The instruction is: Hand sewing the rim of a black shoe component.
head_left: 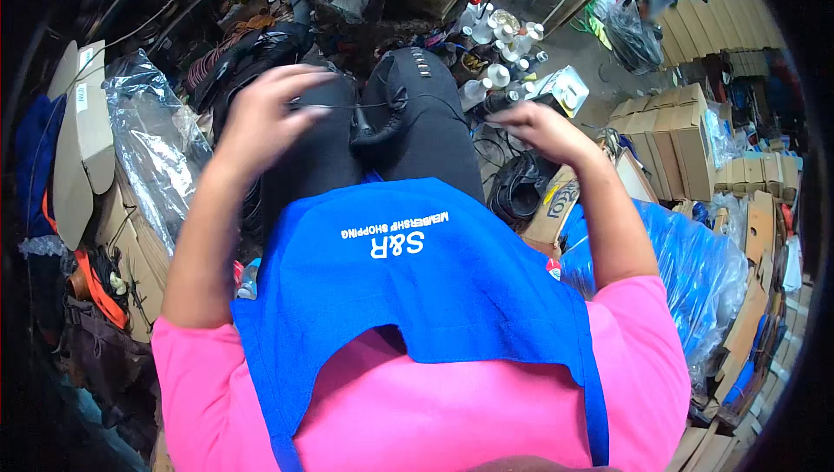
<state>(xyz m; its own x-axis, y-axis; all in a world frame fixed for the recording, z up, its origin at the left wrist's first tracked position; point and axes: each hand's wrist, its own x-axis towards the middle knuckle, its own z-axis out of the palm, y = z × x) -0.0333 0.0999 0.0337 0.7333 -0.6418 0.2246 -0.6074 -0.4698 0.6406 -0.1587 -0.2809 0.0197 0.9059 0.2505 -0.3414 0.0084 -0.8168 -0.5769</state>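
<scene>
My left hand [271, 120] is hovering above my left thigh, its fingers curling loosely with a gap beside the thumb; blur is hiding whether they are gripping the thin dark cord [343, 107] beside them. That cord is running across my black trousers [433, 146] toward my right side. My right hand [549, 130] is hanging just beyond my right thigh, fingers bunching together and pointing inward; I cannot tell whether they are pinching anything. A curved black piece [380, 135] is lying between my thighs, above my blue apron [486, 281]. Bottles [498, 76] are standing beyond my right hand, and clear plastic [152, 137] is lying to my left.
</scene>
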